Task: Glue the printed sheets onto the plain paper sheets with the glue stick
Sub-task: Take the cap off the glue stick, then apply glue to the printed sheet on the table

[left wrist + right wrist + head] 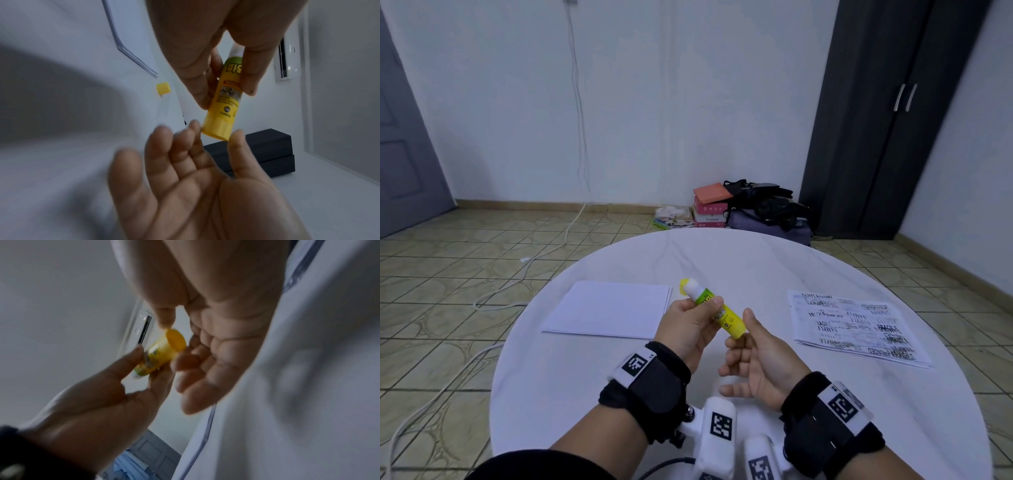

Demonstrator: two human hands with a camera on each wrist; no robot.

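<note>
Above the middle of the round white table (722, 253), my left hand (695, 325) grips a yellow and green glue stick (726, 317) around its label. The stick is uncapped, and its white tip points up and away from me. My right hand (756, 359) comes in palm up, pinching the stick's yellow base (216, 129) between thumb and forefinger. The yellow cap (163, 88) lies on the table just beyond the tip. A stack of plain sheets (609, 310) lies to the left, and the printed sheets (856, 329) lie to the right.
Past the table's far edge, pink boxes (710, 205) and dark bags (767, 209) sit on the tiled floor beside a dark wardrobe (887, 120). A white cable (544, 253) runs across the floor on the left. The wrist camera mounts (717, 425) hang over the near edge.
</note>
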